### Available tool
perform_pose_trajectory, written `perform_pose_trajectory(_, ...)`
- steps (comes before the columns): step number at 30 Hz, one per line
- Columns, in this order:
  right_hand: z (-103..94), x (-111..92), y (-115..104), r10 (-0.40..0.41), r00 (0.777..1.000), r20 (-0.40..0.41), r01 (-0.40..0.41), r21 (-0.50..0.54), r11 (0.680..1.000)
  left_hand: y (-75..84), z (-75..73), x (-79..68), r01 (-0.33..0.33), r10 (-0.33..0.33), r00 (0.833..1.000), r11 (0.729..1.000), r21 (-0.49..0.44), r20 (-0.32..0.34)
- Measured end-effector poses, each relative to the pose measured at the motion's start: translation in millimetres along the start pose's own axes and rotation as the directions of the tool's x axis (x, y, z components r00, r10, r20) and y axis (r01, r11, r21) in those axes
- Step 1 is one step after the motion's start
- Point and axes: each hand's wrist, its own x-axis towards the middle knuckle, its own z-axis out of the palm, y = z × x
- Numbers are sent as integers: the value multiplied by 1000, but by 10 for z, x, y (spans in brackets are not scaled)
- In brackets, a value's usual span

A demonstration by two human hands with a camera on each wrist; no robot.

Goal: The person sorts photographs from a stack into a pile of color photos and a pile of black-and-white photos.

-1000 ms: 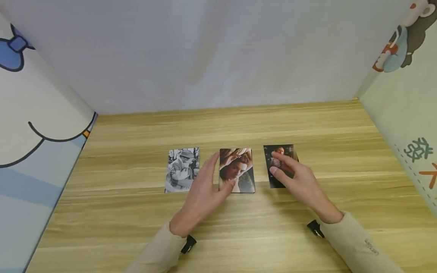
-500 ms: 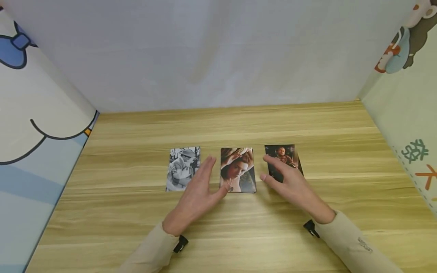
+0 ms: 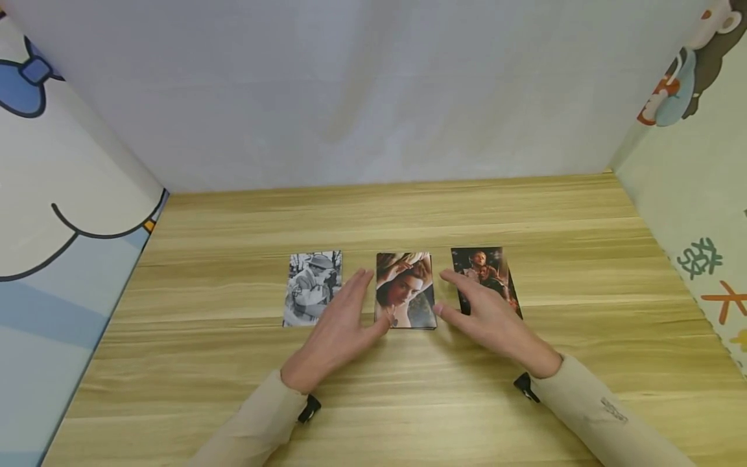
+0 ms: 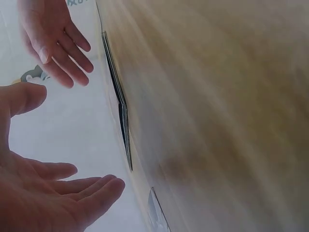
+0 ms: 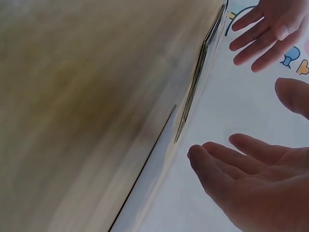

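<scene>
A stack of photo cards (image 3: 411, 282) lies face up mid-table, its top picture a reclining person; seen edge-on in the left wrist view, the stack (image 4: 116, 79) looks slightly bent. To its left is a black-and-white photo card (image 3: 306, 292), and to its right a dark photo card (image 3: 481, 263). My left hand (image 3: 335, 334) hovers between the black-and-white card and the stack, its thumb tip overlapping the stack's lower left corner. Over the dark card's lower part, my right hand (image 3: 496, 321) hovers with fingertips near the stack's right edge. Both hands hold nothing, fingers extended and apart.
The wood-grain table (image 3: 385, 402) meets a plain pale back panel (image 3: 362, 97). Printed side panels stand at the left (image 3: 64, 194) and right (image 3: 688, 194). Dark wrist-worn devices (image 3: 309, 408) show beneath the beige sleeves.
My right hand has shifted left, uncovering more of the dark card and coming closer to the stack. My left hand has drawn back slightly to the left. The cards stay in place.
</scene>
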Motion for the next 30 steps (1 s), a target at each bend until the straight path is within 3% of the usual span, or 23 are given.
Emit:
perform_pose_trajectory(11,45,46,-27,27,1000,14,-27,-3,1000,-5,19,79,16,-16,999,1000,-15,52)
perform_pose_trajectory(30,43,132,-35,58,994,91,-59,11,998,-33,52,159,7,-5,997,999,-33,74)
